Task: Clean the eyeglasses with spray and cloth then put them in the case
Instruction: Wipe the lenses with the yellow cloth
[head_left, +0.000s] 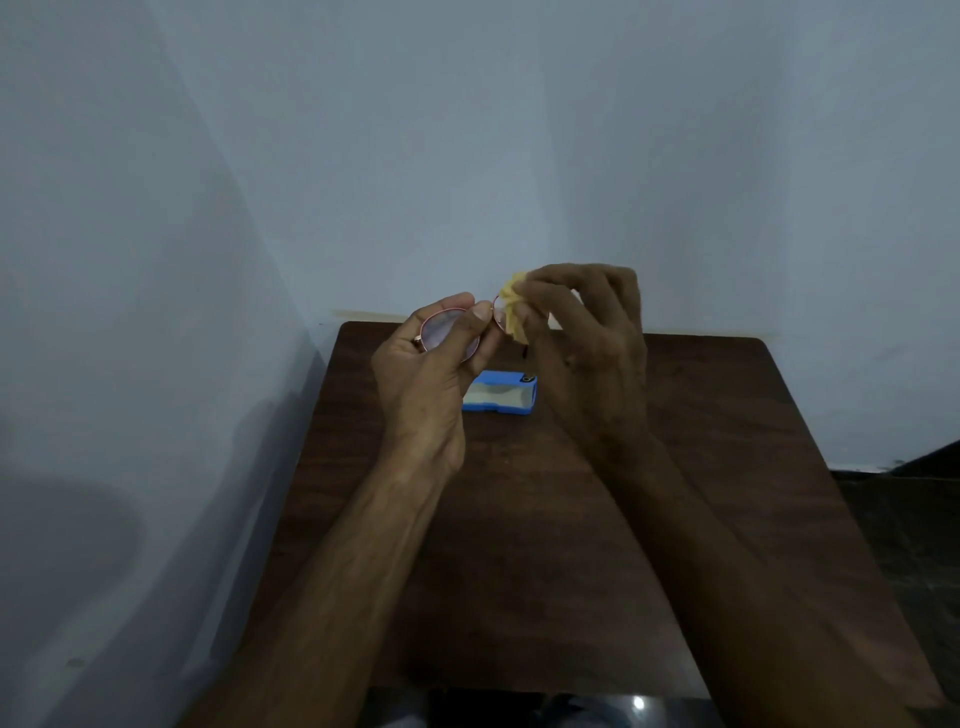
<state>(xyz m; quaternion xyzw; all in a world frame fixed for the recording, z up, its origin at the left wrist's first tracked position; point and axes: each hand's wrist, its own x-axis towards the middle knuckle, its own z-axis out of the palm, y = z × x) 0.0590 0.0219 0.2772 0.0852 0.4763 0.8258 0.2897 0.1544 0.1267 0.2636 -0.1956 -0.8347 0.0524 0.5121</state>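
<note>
Holding eyeglasses (451, 332) in your left hand (426, 374), your right hand (587, 332) pinches yellow cloth (511, 306) on lens above open blue case (500, 393).

Corner of a room in dim, bluish light. The pale, bare back wall (519, 130) fills the upper frame. The side wall (104, 286) takes up the left and meets the back wall left of centre. A dark wood-grain table (545, 545), lower centre, sits in the corner. Dark floor (914, 545) shows at the right edge. A small bright reflection (639, 703) lies at the bottom edge.
</note>
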